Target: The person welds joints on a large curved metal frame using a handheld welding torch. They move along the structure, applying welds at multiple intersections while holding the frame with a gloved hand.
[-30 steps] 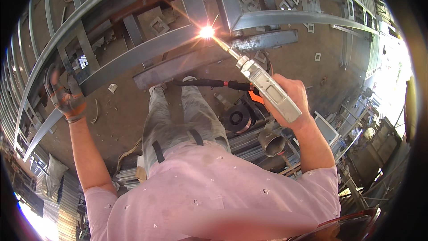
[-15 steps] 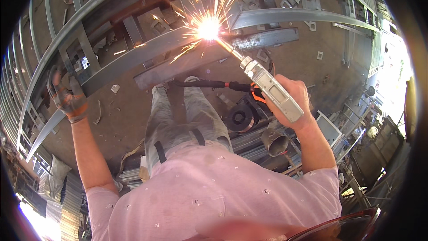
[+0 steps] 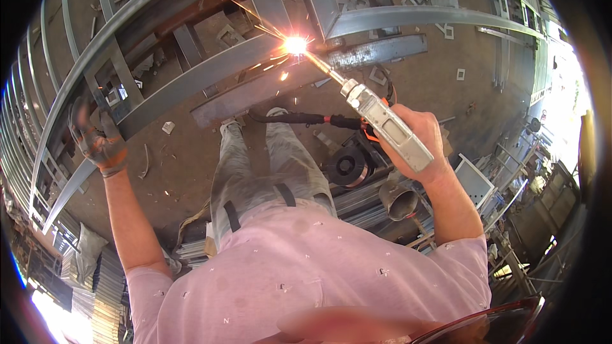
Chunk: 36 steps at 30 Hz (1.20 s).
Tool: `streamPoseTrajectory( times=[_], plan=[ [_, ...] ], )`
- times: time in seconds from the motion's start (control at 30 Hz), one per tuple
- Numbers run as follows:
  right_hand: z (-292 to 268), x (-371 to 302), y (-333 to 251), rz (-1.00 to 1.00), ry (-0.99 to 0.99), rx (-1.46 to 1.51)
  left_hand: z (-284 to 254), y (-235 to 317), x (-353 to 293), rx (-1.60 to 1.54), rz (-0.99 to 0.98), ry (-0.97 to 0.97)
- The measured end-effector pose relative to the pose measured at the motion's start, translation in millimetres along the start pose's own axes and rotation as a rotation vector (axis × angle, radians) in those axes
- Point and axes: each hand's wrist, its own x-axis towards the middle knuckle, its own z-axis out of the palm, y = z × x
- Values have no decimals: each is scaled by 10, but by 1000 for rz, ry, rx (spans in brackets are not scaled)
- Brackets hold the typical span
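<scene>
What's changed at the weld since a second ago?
The sparks flared from a compact glare into a wide burst half a second ago, and have now shrunk, with a few streaks flying left and downward. The camera view shifted slightly. Nothing was grasped or released: the right hand still grips the welding tool, and the gloved left hand stays at the metal frame.

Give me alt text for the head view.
A bare right hand aims a silver, boxy metal torch at a grey metal frame, where bright sparks fly; the left hand, in a grey-orange glove, is by the frame.
</scene>
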Motion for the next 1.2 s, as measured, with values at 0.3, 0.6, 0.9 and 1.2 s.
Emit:
streamPoseTrajectory(
  times=[0.3,0.6,0.9,1.2],
  plan=[
    [14,-73,-20,-13,23,6,5,-51,-41,-39,-40,-13],
    [20,11,-47,-28,4,44,-9,-40,-37,-12,-30,-21],
    [7,20,-37,-31,-6,7,-23,39,13,40,6,-4],
    [4,30,-40,-14,9,12,5,-51,-23,-34,-10,7]
  ],
)
